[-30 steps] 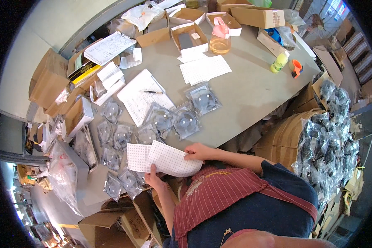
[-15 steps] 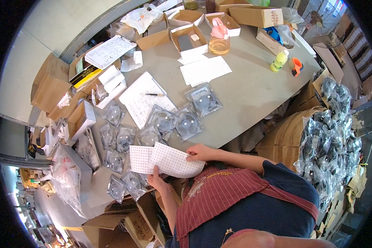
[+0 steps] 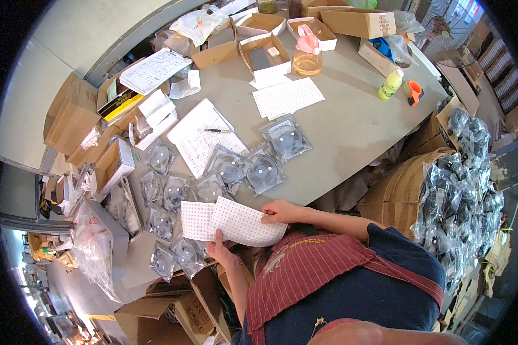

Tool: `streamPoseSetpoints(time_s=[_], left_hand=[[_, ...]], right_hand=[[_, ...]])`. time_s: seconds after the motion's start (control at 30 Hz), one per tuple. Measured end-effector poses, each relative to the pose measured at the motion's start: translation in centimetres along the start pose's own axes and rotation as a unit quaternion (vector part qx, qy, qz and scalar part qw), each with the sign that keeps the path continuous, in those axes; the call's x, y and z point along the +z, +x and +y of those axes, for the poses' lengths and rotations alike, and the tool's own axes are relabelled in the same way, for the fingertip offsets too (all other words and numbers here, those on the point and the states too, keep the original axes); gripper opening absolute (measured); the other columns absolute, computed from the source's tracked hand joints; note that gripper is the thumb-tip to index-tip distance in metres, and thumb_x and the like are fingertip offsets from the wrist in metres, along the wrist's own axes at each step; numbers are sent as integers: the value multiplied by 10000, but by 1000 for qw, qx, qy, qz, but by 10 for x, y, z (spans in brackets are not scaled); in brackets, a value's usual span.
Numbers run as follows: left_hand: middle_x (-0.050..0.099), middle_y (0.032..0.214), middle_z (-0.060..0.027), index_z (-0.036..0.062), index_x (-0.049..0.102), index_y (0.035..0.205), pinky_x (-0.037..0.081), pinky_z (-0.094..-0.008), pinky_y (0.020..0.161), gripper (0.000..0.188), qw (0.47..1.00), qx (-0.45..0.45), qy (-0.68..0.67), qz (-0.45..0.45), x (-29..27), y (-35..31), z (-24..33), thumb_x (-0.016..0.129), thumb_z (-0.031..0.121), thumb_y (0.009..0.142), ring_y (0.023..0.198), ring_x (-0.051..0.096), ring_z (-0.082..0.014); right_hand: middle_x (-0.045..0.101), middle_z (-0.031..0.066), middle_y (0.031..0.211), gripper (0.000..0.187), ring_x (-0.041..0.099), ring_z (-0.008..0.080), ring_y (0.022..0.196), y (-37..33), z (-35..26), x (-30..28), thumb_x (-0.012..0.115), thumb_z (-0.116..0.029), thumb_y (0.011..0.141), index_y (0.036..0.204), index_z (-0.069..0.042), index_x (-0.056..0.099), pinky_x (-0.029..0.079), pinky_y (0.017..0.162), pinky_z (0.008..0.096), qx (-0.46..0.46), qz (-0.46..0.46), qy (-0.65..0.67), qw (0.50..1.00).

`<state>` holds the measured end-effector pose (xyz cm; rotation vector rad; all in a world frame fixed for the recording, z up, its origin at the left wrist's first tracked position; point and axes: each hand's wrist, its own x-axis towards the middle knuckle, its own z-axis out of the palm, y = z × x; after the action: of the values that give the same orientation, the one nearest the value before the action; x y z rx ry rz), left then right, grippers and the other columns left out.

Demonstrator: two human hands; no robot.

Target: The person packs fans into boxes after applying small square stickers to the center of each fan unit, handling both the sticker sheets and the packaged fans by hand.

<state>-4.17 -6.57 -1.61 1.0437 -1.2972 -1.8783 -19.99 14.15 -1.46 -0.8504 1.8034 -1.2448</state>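
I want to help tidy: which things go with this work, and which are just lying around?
Work, it seems:
dotted sheets, held by left hand and right hand
bagged round parts, nearby

Probably lying around:
pink-lidded jug
yellow bottle

A: Dotted sheets: smooth, matt paper. Bags?
B: Clear plastic; glossy, crinkled. Table: smooth, mostly matt.
A: Carton?
B: Matt brown cardboard. Apron: matt striped cloth.

Dotted in grey rows across the white rectangular paper sheets; pin-striped pale on the dark red cloth apron; pink on the rounded plastic jug lid.
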Motion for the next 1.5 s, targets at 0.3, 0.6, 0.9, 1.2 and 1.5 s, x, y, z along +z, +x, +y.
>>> streamPoseSetpoints(time_s=[0.3, 0.6, 0.9, 1.2, 1.5], left_hand=[[655, 1109, -139, -89, 601, 1152, 472, -335, 877, 325, 1000, 15, 12, 7, 6, -4, 6, 687, 34, 864, 958, 613, -206], [649, 1122, -132, -87, 594, 1167, 459, -336, 888, 338, 1000, 6, 17, -7, 4, -4, 7, 683, 45, 868, 968, 604, -204], [641, 1131, -129, -92, 582, 1182, 453, -339, 886, 346, 999, 18, 31, -2, 0, 0, 0, 668, 54, 881, 982, 593, -201], [633, 1147, -122, -86, 561, 1223, 451, -343, 890, 375, 999, 31, 34, -15, 0, -1, 1, 656, 72, 896, 990, 586, -201], [628, 1153, -135, -94, 543, 1227, 449, -348, 891, 389, 999, 35, 18, -24, -1, -1, -1, 658, 85, 902, 987, 587, -203]], right_hand=[[647, 138, 714, 339, 577, 204, 616, -2, -7, -2, 693, -323, 834, 883, 6, 623, 458, 584, 376, 6, 2, 9, 1000], [605, 91, 678, 318, 514, 161, 599, 0, 1, 2, 696, -301, 852, 874, 4, 607, 429, 561, 352, -11, 15, 3, 1000], [588, 57, 666, 298, 480, 107, 610, 1, 1, 1, 686, -290, 872, 902, -3, 610, 415, 553, 320, 5, 6, 4, 1000], [657, 58, 728, 273, 558, 112, 621, 1, 2, 1, 679, -279, 890, 940, -15, 631, 465, 533, 318, -11, 13, -23, 1000], [648, 128, 697, 322, 581, 209, 601, -1, -7, -1, 682, -326, 849, 883, -11, 626, 457, 570, 369, 21, 9, -4, 1000]])
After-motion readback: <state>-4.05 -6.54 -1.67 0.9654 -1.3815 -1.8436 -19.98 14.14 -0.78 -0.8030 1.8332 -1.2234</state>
